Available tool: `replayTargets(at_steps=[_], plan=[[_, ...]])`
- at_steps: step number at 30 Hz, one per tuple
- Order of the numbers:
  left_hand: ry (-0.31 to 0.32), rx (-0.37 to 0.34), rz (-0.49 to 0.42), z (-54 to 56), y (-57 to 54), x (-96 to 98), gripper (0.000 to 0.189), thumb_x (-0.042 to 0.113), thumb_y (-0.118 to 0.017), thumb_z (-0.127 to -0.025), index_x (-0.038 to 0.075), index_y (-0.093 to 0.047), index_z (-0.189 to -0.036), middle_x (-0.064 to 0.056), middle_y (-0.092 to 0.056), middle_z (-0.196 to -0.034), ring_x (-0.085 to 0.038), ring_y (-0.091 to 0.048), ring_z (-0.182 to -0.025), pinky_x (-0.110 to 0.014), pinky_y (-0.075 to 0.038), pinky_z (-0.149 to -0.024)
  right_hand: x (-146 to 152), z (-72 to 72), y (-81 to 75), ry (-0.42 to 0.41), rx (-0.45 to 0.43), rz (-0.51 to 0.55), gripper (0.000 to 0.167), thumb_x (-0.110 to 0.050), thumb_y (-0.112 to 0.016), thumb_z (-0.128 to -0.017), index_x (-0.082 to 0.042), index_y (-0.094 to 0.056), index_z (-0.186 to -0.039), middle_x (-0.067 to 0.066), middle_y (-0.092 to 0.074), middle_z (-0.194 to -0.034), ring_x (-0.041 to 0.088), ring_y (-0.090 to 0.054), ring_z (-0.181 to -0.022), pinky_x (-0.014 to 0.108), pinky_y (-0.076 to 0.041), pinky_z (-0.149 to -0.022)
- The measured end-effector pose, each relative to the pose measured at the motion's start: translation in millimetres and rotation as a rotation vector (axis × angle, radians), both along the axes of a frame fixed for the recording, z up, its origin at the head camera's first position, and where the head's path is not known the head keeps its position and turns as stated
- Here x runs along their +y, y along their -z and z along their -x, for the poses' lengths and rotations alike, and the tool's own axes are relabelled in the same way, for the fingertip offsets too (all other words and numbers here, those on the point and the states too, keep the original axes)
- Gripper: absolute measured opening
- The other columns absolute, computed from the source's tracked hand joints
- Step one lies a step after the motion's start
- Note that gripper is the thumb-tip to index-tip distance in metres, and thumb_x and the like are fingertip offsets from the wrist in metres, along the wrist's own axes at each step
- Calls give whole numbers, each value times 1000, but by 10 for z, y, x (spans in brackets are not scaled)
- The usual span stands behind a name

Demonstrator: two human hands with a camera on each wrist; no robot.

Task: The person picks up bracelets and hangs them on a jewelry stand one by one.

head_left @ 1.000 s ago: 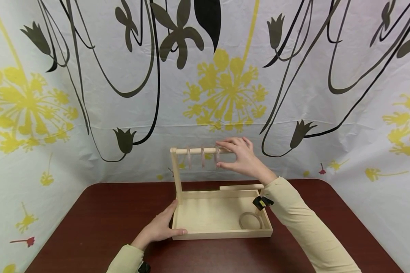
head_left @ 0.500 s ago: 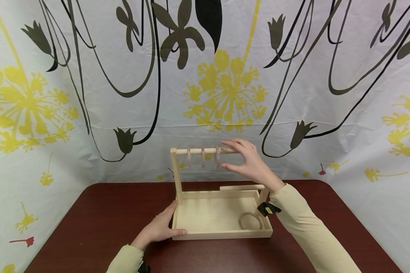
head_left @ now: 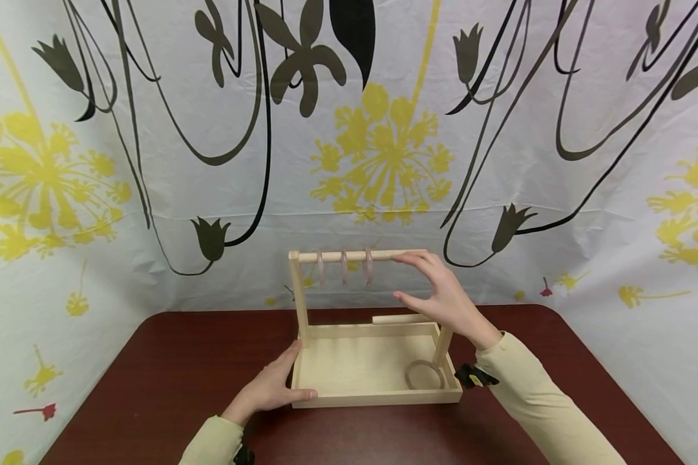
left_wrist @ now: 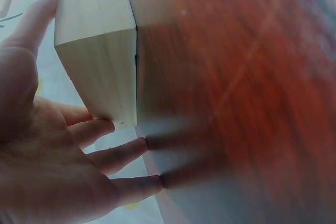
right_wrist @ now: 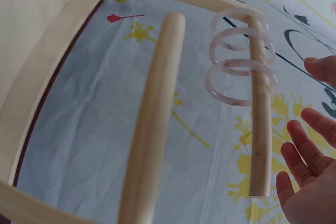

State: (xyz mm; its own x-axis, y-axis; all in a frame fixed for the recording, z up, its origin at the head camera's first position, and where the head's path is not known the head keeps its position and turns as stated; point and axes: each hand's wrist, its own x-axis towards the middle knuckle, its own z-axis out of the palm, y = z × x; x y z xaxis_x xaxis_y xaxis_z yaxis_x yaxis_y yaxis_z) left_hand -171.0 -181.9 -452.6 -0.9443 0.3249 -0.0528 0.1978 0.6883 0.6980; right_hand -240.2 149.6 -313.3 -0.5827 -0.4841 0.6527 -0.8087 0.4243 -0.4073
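Observation:
A light wooden jewelry stand has a shallow tray [head_left: 355, 371], a left post and an upper rod [right_wrist: 261, 129]. Three pale pink translucent bangles [head_left: 344, 268] hang spaced apart on that rod. Another bangle [head_left: 424, 374] lies at the tray's right front. My left hand [head_left: 270, 384] spans the tray's front left corner, thumb along the front wall and fingers at the left side; in the left wrist view some fingertips meet the table. My right hand [head_left: 442, 290] is beside the rod's free end with thumb and fingers spread, holding nothing; the right wrist view shows it apart from the rod.
A shorter, lower rod [right_wrist: 155, 114] stands out from a right post [head_left: 444, 345] and bears no bangle. Under the stand is a dark red-brown table [head_left: 209, 349]. Behind it hangs a white cloth [head_left: 238, 194] with yellow and dark plant prints.
My right hand has moved right along the upper rod, away from the rightmost bangle toward the free end. The bangles stay hanging, and my left hand has kept its place.

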Motion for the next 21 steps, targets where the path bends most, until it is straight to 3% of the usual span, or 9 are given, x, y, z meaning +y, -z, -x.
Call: replayTargets(at_steps=[8,17,21], plan=[[9,9,4,11,-37,-12,107,39,-79,-81,-7,-14,-151,-29,-18,-154,-46,-25,-137,-62,-29,-101,92,-112,128,-1,-35,-2,57,-18,-79,-83,-17,-57,-135,1,-53,-131,22,-47,-123,47,-40,-95],[18,-11,-10,27,4,-13,107,40,-78,-81,-6,-13,-152,-28,-17,-154,-45,-25,-138,-60,-29,-103,161,-259,340,-20,-34,10,53,-9,-80,-80,-13,-60,-129,-1,-57,-125,15,-54,-109,27,-44,-89],[17,-10,-15,30,10,-8,107,40,-79,-81,-7,-13,-152,-29,-17,-154,-45,-25,-138,-60,-29,-103,187,-327,454,-42,-28,15,52,-6,-80,-79,-13,-61,-127,-2,-59,-121,15,-56,-108,31,-47,-85]])
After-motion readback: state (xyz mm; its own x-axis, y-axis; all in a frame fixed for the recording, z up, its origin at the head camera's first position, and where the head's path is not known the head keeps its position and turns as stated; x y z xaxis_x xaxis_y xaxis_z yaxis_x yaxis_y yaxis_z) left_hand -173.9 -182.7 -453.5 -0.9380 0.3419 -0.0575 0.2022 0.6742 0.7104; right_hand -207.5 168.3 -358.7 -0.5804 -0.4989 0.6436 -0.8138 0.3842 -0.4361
